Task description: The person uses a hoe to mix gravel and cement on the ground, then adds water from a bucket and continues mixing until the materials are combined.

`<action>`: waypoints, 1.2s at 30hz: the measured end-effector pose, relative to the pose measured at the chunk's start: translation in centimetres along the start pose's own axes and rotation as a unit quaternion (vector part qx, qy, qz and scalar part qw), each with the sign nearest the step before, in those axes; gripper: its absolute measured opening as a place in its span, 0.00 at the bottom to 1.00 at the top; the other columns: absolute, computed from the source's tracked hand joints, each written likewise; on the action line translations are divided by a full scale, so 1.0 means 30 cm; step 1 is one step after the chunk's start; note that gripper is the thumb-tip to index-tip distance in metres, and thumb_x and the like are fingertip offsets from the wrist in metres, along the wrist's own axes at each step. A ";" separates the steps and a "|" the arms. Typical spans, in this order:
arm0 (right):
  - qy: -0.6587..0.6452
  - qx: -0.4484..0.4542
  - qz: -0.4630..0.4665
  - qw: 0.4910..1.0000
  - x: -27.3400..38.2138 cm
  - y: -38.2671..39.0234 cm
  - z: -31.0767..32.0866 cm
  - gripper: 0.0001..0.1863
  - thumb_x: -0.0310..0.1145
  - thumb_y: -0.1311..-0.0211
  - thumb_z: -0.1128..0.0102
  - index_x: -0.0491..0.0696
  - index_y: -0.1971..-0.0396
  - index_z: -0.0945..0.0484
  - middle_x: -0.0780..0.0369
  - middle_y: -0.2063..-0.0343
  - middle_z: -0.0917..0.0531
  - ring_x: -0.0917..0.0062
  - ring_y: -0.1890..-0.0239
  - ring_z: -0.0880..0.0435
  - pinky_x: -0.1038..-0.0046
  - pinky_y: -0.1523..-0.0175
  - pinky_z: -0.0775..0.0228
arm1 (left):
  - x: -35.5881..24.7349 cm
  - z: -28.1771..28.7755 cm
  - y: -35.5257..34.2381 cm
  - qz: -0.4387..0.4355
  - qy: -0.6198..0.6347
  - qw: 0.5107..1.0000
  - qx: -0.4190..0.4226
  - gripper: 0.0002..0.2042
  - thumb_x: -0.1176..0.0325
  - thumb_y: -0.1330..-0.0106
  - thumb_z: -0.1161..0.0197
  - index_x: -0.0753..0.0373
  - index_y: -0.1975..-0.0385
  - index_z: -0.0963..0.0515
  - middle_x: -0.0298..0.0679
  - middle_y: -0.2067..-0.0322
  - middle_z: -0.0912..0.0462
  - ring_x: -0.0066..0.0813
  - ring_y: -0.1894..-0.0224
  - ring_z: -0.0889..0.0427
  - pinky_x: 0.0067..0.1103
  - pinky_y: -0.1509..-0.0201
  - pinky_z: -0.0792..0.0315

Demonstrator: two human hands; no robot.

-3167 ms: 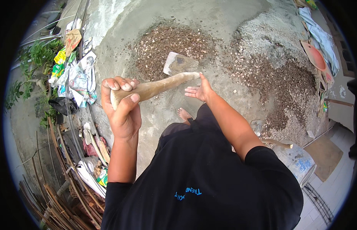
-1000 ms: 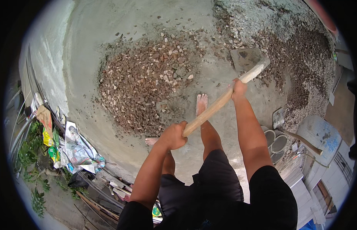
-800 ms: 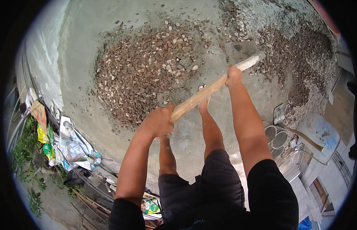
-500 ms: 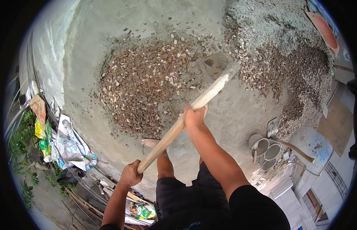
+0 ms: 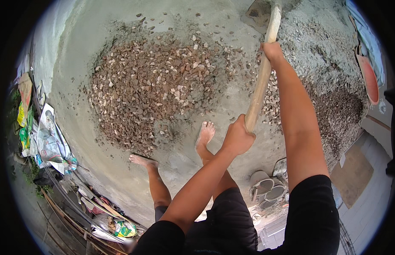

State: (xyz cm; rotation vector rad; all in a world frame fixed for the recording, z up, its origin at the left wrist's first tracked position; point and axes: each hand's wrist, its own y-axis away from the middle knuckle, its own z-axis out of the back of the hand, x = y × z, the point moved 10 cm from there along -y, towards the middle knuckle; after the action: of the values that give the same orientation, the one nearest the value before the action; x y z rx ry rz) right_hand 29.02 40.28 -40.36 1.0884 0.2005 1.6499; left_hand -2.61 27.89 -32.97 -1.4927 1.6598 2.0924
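Both my hands grip the pale wooden handle (image 5: 262, 85) of a hoe. My left hand (image 5: 240, 137) is closed round its near end, and my right hand (image 5: 272, 54) is closed farther up the shaft. The wet grey blade (image 5: 257, 16) reaches the top edge of the view, against the grey material there. On the left lies a broad heap of brown and whitish gravel (image 5: 150, 85), with grey mortar smeared round its border. A second, larger pile of grey mix and stones (image 5: 320, 55) lies on the right, partly hidden behind my right arm.
My bare feet (image 5: 205, 134) stand on the grey concrete floor (image 5: 108, 165) beside the gravel. Several buckets (image 5: 262, 182) cluster at lower right. A reddish basin (image 5: 367, 78) sits at the far right. Sacks (image 5: 51, 136), cables and wooden strips line the left edge.
The hoe has swung right and away from me, from between the piles to the right pile's far side. Both hands have moved right with it, and the view has shifted.
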 end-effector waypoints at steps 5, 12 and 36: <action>0.050 -0.029 -0.025 0.998 -0.110 0.278 -0.101 0.34 0.31 0.52 0.38 0.25 0.46 0.35 0.37 0.52 0.22 0.49 0.52 0.17 0.59 0.50 0.23 | 0.045 0.134 0.262 0.009 -0.065 0.998 -0.021 0.16 0.75 0.51 0.37 0.70 0.61 0.26 0.59 0.71 0.19 0.58 0.63 0.18 0.38 0.57 0.25; -0.076 -0.066 -0.115 0.988 -0.274 0.673 -0.477 0.34 0.28 0.53 0.38 0.30 0.45 0.36 0.39 0.52 0.22 0.51 0.48 0.20 0.59 0.43 0.28 | 0.125 0.616 0.658 0.070 -0.210 0.975 0.004 0.15 0.75 0.52 0.38 0.69 0.63 0.26 0.62 0.70 0.19 0.63 0.62 0.19 0.43 0.55 0.25; -0.135 -0.042 -0.013 0.990 0.251 0.162 -0.334 0.21 0.26 0.45 0.40 0.32 0.53 0.32 0.55 0.73 0.25 0.68 0.78 0.22 0.61 0.74 0.24 | -0.006 0.541 0.026 -0.037 -0.040 0.999 -0.007 0.16 0.73 0.52 0.37 0.71 0.61 0.26 0.59 0.67 0.18 0.57 0.62 0.17 0.39 0.56 0.25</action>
State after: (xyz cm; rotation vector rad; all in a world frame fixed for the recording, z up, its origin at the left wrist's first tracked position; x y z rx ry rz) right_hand 18.50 48.54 -38.88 1.2249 -0.0314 1.4568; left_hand -13.06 40.34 -33.30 -1.4320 1.5424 2.1007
